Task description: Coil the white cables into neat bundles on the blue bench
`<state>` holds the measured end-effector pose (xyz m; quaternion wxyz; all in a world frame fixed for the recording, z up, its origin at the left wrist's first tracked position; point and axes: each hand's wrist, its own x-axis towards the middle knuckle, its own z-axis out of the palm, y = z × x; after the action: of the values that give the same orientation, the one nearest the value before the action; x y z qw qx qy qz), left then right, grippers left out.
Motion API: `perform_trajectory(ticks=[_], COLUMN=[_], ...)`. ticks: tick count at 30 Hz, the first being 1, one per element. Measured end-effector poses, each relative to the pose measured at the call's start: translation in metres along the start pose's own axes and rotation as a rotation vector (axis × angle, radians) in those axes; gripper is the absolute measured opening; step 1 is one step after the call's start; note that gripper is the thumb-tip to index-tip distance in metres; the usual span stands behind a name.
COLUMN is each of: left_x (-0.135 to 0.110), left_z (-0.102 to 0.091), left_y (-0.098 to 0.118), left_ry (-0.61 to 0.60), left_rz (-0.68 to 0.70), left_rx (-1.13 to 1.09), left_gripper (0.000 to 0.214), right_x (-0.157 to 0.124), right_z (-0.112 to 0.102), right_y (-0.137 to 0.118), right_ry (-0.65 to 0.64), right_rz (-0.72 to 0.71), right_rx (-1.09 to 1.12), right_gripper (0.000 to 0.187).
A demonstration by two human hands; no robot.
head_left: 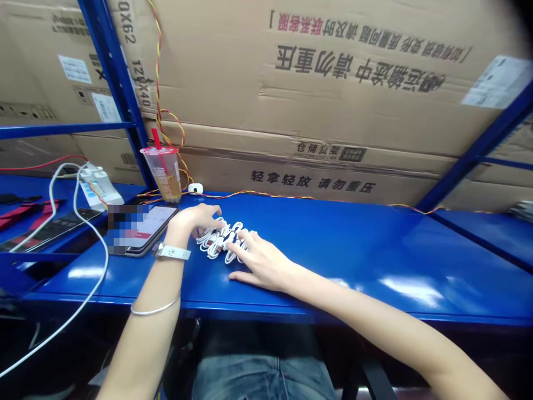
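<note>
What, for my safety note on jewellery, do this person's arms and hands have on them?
The left hand and right hand are ungloved, and both arms are sleeveless. The left wrist wears a white wristband with small dark markings; a thin silver bangle circles the left forearm. The right arm shows nothing worn.

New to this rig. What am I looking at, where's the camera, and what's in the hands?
This is one view from a camera worn on a person's head, looking down at their own two bare hands; no machine is involved. They are at a blue metal shelf. The right hand has its fingers on a bunch of looped white cables, and the left hand touches the same bunch from the far side. Neither clearly grips anything. A phone and a drink cup stand nearby, with cardboard cartons behind.
</note>
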<state>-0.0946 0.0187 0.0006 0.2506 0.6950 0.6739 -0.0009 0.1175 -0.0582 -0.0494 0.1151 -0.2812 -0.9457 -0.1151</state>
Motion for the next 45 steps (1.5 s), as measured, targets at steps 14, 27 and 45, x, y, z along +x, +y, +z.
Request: perform_trajectory(ticks=[14, 27, 45], left_x=[0.012, 0.064, 0.054], left_z=[0.005, 0.031, 0.043], left_y=[0.0, -0.006, 0.015], left_ry=[0.095, 0.334, 0.314], left_rz=[0.045, 0.392, 0.546], left_rx=[-0.155, -0.089, 0.161], left_gripper=[0.044, 0.049, 0.065], right_x=[0.053, 0.087, 0.033], right_z=[0.012, 0.055, 0.072], right_y=[-0.025, 0.065, 0.109], right_ry=[-0.104, 0.005, 0.191], right_rz=[0.409, 0.539, 0.415], right_rx=[-0.096, -0.014, 0.455], right_gripper=[0.063, 0.063, 0.057])
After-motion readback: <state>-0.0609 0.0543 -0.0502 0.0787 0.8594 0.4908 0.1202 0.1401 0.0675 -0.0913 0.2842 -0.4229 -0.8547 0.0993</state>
